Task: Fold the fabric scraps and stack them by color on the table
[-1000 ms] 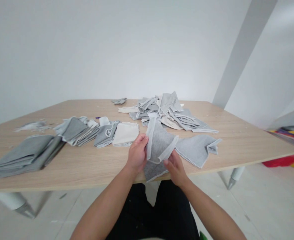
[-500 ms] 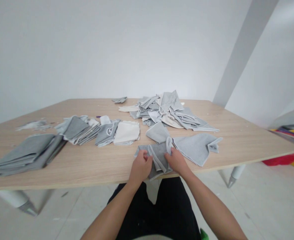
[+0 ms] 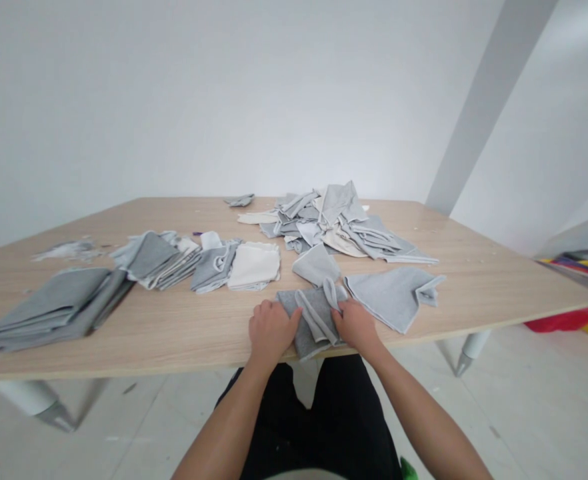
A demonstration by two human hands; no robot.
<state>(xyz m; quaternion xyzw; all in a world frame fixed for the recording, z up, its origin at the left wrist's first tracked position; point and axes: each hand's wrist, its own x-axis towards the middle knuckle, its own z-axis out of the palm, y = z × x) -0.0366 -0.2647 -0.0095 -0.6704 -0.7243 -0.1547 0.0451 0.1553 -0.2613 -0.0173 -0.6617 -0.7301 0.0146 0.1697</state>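
A grey cloth piece lies partly folded at the table's front edge, with pale rolled folds across its top. At its left edge is my left hand, thumb on top and fingers curled around the side. My right hand pinches the right side by an upright fold. Just behind lies a small light-grey piece. A larger light-grey cloth spreads out to the right, one corner crumpled. How far the fingers reach under the cloth is hidden.
A loose heap of grey and cream cloth pieces is at the back. Along the left are a cream stack, small grey stacks, and a large folded grey stack. White scraps lie farther left. Coloured material sits on the right.
My left hand has shifted left and flattened from a pinch on the cloth's folds to its left edge. My right hand stays on the right side, its upright fold leaning slightly left.
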